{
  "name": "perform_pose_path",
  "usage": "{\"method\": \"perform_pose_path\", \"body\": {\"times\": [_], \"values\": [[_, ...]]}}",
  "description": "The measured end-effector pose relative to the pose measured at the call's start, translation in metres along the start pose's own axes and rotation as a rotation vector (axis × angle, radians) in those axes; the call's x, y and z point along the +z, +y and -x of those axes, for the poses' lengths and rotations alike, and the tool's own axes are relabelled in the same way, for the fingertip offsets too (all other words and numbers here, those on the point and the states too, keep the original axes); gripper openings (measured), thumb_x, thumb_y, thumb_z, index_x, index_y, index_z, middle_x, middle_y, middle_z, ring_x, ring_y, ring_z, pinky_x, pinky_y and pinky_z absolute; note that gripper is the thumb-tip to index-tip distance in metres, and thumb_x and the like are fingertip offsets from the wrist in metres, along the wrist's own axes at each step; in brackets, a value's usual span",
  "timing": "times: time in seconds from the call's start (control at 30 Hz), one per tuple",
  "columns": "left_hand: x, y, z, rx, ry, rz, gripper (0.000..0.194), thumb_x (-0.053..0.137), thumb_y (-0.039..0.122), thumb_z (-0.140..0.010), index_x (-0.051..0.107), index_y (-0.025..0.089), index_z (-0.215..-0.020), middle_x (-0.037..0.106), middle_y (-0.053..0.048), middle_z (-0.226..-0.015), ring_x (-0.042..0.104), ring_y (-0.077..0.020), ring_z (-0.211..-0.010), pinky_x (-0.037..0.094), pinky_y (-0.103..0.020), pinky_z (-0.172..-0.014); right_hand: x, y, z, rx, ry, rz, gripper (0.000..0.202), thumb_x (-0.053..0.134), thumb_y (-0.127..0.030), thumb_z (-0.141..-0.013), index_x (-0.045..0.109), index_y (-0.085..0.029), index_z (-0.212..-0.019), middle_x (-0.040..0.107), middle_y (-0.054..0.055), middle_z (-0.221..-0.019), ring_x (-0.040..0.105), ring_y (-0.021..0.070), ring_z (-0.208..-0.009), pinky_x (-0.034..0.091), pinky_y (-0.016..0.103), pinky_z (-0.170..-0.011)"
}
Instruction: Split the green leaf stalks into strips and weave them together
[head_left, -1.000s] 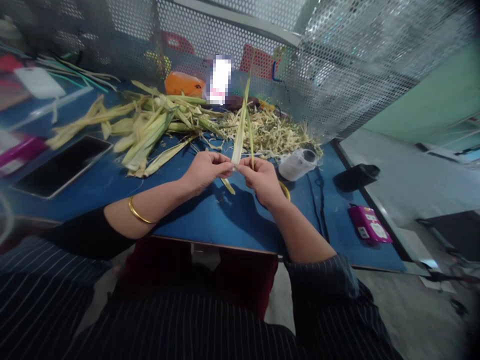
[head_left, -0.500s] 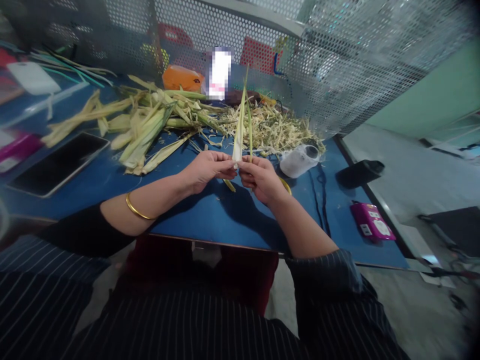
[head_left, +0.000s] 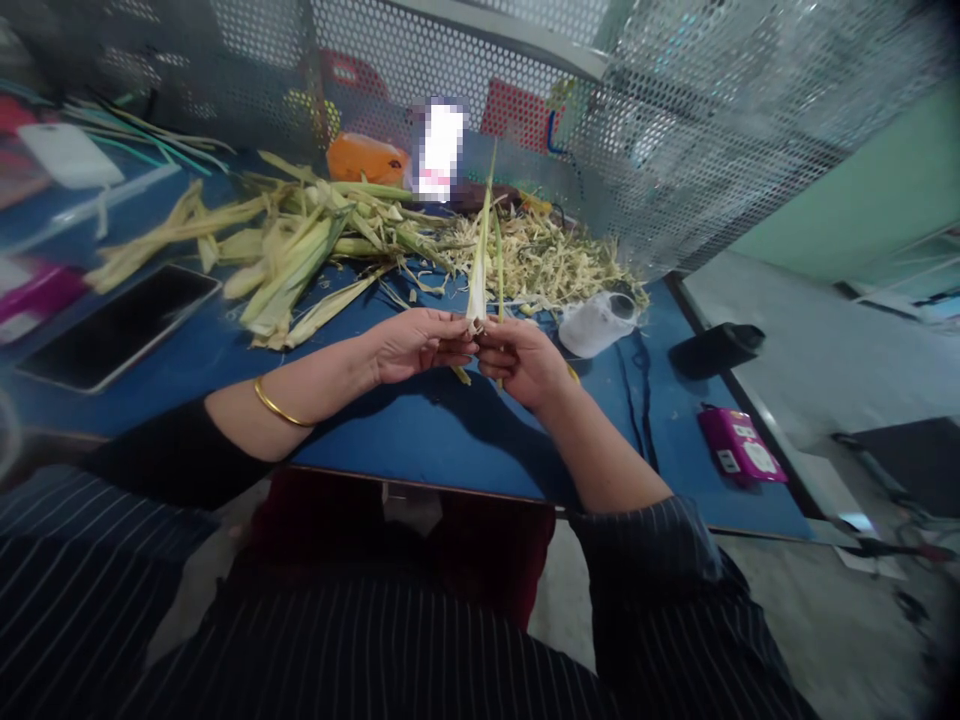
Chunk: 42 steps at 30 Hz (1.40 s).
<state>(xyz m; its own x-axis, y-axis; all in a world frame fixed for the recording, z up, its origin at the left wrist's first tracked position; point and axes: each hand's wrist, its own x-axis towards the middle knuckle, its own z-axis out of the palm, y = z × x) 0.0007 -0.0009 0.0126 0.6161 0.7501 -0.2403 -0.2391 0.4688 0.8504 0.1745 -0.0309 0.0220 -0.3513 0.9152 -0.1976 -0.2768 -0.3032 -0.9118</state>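
Pinching a pale husk strip (head_left: 478, 285) by its near end, fingertips of the left hand (head_left: 420, 345) and right hand (head_left: 521, 362) meet over the blue table (head_left: 390, 430). A stretch of tabletop separates them from the near edge; the husk pile (head_left: 292, 260) and shreds (head_left: 574, 262) crowd the far side, with a white roll (head_left: 589, 332) just right. The strip's long axis runs near to far, tapered tip far, leaning slightly right.
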Motion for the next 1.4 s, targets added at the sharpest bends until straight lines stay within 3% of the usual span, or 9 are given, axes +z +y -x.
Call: {"method": "perform_pose_path", "body": {"times": [0.17, 0.3, 0.53, 0.73, 0.93, 1.07, 1.23, 1.4], "values": [[0.003, -0.003, 0.001, 0.180, 0.056, -0.241, 0.021, 0.079, 0.030, -0.069, 0.068, 0.013, -0.073, 0.065, -0.002, -0.067, 0.062, -0.0107, -0.065, 0.050, -0.026, -0.071, 0.004, 0.005, 0.001, -0.155, 0.132, 0.144, 0.028, 0.073, -0.034, -0.070, 0.048, -0.020, -0.069, 0.033, -0.011, -0.049, 0.021, 0.0025, -0.040, 0.013, 0.019, -0.039], [0.005, -0.006, 0.001, 0.200, 0.059, -0.285, 0.021, 0.078, 0.030, -0.069, 0.067, 0.013, -0.075, 0.065, -0.002, -0.069, 0.063, -0.0117, -0.067, 0.051, -0.028, -0.073, 0.006, 0.007, 0.002, -0.219, 0.199, 0.300, 0.035, 0.075, -0.046, -0.071, 0.052, -0.019, -0.069, 0.032, -0.011, -0.045, 0.021, 0.0026, -0.038, 0.012, 0.020, -0.038], [0.002, -0.004, 0.002, 0.078, -0.074, -0.164, 0.018, 0.077, 0.026, -0.071, 0.066, 0.014, -0.078, 0.067, -0.003, -0.075, 0.068, -0.0145, -0.079, 0.051, -0.029, -0.079, -0.001, -0.001, 0.005, -0.095, 0.056, 0.191, 0.034, 0.077, -0.042, -0.069, 0.054, -0.017, -0.070, 0.036, -0.010, -0.048, 0.019, 0.0014, -0.039, 0.011, 0.019, -0.039], [0.002, 0.001, 0.005, 0.017, -0.112, -0.055, 0.017, 0.076, 0.025, -0.073, 0.065, 0.013, -0.077, 0.067, -0.003, -0.078, 0.067, -0.0132, -0.079, 0.050, -0.029, -0.081, -0.006, -0.009, 0.006, 0.005, -0.039, 0.047, 0.031, 0.075, -0.034, -0.068, 0.050, -0.017, -0.065, 0.028, -0.012, -0.049, 0.012, 0.0001, -0.038, 0.009, 0.018, -0.037], [0.000, 0.003, 0.006, 0.089, -0.133, -0.220, 0.014, 0.072, 0.024, -0.076, 0.066, 0.012, -0.081, 0.066, -0.003, -0.076, 0.065, -0.0135, -0.077, 0.050, -0.029, -0.079, -0.005, -0.009, 0.007, -0.098, 0.066, 0.087, 0.038, 0.075, -0.038, -0.070, 0.042, -0.019, -0.063, 0.029, -0.012, -0.049, 0.016, 0.0014, -0.040, 0.010, 0.018, -0.037], [0.000, 0.002, 0.007, 0.100, -0.140, -0.299, 0.016, 0.071, 0.025, -0.074, 0.065, 0.013, -0.083, 0.066, -0.003, -0.079, 0.065, -0.0146, -0.076, 0.052, -0.030, -0.076, -0.004, -0.005, 0.007, -0.202, 0.124, 0.208, 0.033, 0.074, -0.037, -0.072, 0.046, -0.019, -0.065, 0.032, -0.011, -0.048, 0.018, 0.0018, -0.040, 0.011, 0.019, -0.038], [0.003, 0.000, 0.007, 0.187, -0.100, -0.418, 0.031, 0.065, 0.044, -0.081, 0.064, 0.014, -0.077, 0.064, -0.004, -0.075, 0.063, -0.0145, -0.071, 0.052, -0.029, -0.071, 0.000, -0.004, 0.008, -0.227, 0.097, 0.355, 0.034, 0.074, -0.041, -0.073, 0.049, -0.018, -0.067, 0.031, -0.011, -0.047, 0.021, 0.0023, -0.041, 0.014, 0.020, -0.039], [0.009, -0.001, 0.009, 0.329, 0.012, -0.527, 0.032, 0.068, 0.041, -0.080, 0.059, 0.014, -0.067, 0.056, 0.000, -0.063, 0.051, -0.0085, -0.058, 0.043, -0.022, -0.059, 0.001, -0.004, 0.009, -0.182, 0.007, 0.376, 0.033, 0.072, -0.044, -0.074, 0.052, -0.018, -0.074, 0.029, -0.011, -0.050, 0.022, 0.0026, -0.042, 0.013, 0.019, -0.040]]}}
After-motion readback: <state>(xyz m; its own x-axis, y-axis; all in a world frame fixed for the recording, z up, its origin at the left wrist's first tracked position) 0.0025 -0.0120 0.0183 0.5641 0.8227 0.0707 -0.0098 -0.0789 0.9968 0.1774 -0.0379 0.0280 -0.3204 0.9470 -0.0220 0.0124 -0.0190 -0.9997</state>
